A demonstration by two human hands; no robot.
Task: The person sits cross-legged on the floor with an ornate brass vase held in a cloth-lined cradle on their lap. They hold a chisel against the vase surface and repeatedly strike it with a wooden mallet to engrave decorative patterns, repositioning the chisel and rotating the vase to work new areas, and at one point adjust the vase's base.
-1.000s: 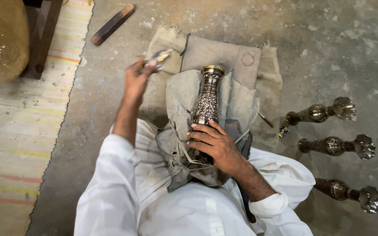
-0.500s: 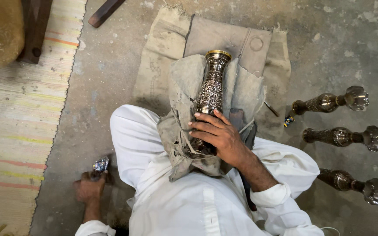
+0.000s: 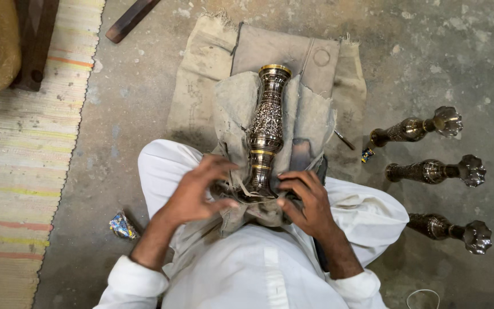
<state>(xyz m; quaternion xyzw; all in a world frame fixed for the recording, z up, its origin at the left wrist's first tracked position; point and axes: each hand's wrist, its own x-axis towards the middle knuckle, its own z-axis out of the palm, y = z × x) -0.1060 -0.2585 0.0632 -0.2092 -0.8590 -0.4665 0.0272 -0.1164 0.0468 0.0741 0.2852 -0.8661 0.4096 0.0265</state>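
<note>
Bare grey concrete floor [image 3: 441, 51], dusty and speckled with pale chips. On the left lies a striped woven mat [image 3: 24, 171] in faded yellows and reds. Far left, a dark wooden furniture leg [image 3: 35, 40] stands on it. Light is soft, even.

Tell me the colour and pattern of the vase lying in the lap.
The vase is dark metal with fine silvery engraved patterning and brass-coloured bands; head view.
</note>
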